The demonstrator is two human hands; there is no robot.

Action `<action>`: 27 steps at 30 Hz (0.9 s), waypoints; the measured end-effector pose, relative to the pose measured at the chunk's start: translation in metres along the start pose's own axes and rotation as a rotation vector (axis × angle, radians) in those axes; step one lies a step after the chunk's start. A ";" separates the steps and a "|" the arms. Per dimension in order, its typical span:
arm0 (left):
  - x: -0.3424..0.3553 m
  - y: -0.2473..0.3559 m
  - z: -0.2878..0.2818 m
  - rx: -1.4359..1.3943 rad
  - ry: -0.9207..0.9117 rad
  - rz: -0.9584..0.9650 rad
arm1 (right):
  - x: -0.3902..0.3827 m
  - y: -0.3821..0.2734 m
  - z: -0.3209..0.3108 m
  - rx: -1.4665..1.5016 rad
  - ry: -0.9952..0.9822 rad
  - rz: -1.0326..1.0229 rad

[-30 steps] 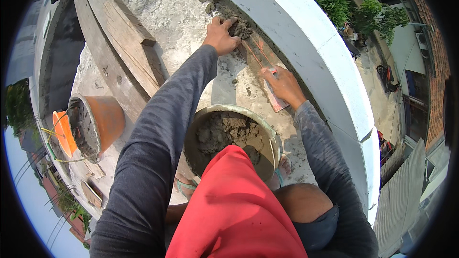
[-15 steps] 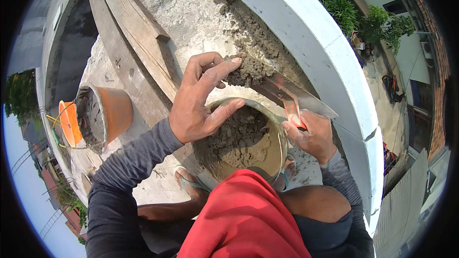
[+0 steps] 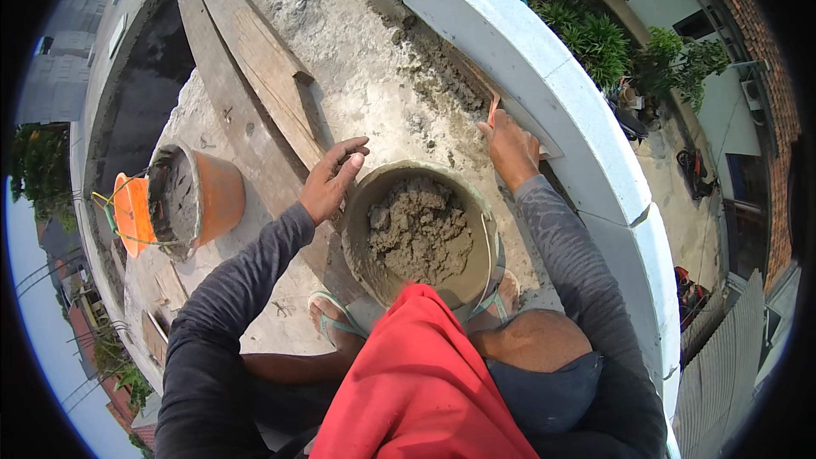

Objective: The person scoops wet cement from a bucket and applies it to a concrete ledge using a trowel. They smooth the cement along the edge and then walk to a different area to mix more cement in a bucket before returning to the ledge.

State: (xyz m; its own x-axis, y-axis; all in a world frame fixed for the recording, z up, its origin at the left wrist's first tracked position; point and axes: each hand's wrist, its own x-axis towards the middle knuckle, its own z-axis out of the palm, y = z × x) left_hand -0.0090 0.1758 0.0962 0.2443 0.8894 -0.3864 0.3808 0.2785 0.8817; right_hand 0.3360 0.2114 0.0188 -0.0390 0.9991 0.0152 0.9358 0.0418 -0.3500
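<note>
A bucket full of grey mortar stands between my feet on a rough concrete surface. My left hand hovers at the bucket's left rim, fingers apart, holding nothing. My right hand is shut on a trowel with an orange handle, its blade pressed against wet mortar at the foot of the white curved parapet.
Wooden planks lie diagonally at the left. An orange bucket smeared with mortar stands at the far left, with an orange tool beside it. Beyond the parapet there is a long drop to trees and buildings below.
My left hand dropped from the mortar patch on the concrete to the bucket's rim and now holds nothing. My right hand moved the trowel up to the parapet's foot.
</note>
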 end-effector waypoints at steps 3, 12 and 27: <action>0.046 0.000 -0.003 -0.010 0.111 -0.092 | 0.017 -0.012 0.023 0.024 -0.049 0.032; 0.219 -0.032 0.004 0.464 0.291 0.059 | 0.023 -0.027 0.031 0.083 -0.113 0.084; 0.304 -0.050 0.023 0.923 0.439 0.424 | -0.028 -0.013 -0.005 0.220 -0.311 0.141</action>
State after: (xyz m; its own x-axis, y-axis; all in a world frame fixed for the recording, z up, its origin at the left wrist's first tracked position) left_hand 0.0665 0.4241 -0.0715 0.2448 0.9508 0.1899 0.9044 -0.2945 0.3087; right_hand 0.3264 0.1824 0.0280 -0.0516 0.9463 -0.3191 0.8434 -0.1298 -0.5214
